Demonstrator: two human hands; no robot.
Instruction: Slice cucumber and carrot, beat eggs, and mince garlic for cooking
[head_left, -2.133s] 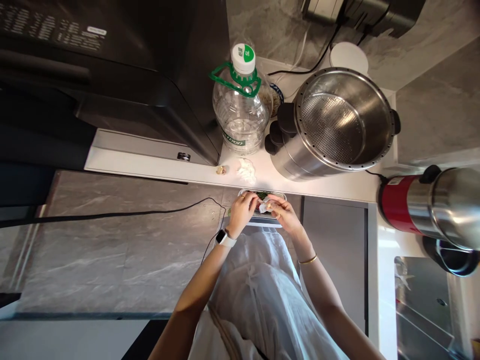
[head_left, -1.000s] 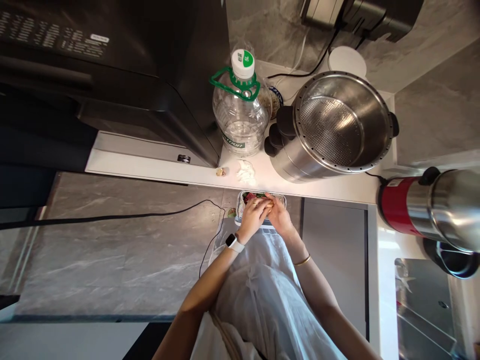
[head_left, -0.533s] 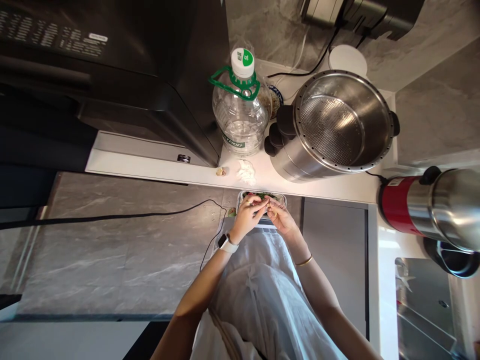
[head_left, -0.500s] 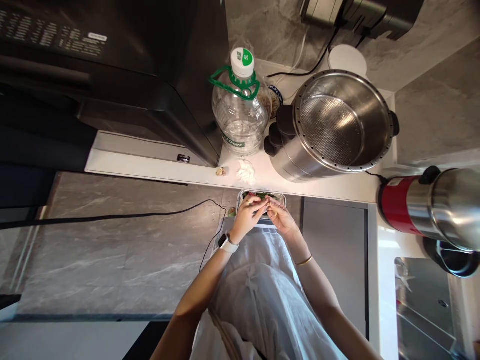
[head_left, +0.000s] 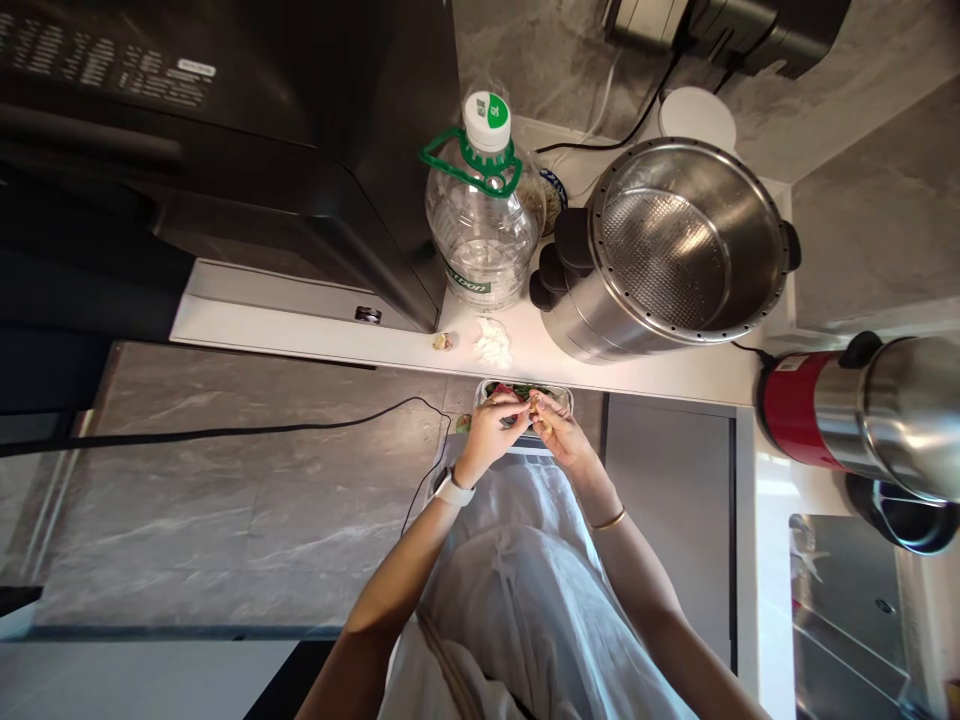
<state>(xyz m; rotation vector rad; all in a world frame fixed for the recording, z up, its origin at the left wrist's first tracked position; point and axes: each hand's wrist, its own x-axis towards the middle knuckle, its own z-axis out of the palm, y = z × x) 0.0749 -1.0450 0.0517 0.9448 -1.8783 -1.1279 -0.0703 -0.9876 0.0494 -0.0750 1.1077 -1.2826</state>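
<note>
My left hand (head_left: 491,435), with a light-strapped watch on its wrist, reaches in with its fingers pinched together. Its fingertips meet those of my right hand (head_left: 561,432) at a small yellowish-brown piece (head_left: 533,404). My right hand is closed around this piece, and the fingers hide most of it, so its kind is unclear. Just below both hands is a bin (head_left: 568,395) with a pale rim, holding green and red scraps. On the counter edge above lie a small pale-brown lump (head_left: 442,341) and a crumpled white heap (head_left: 493,343).
A clear plastic jug (head_left: 484,230) with a green handle stands on the counter (head_left: 315,335). Beside it is a steel steamer pot (head_left: 667,250). A black appliance (head_left: 300,120) occupies the left, and a red and steel pot (head_left: 817,410) the right. A black cord (head_left: 300,430) crosses at left.
My fingers have shifted slightly around the small piece, and more of it shows now. My left wrist has turned, so the watch face is less visible.
</note>
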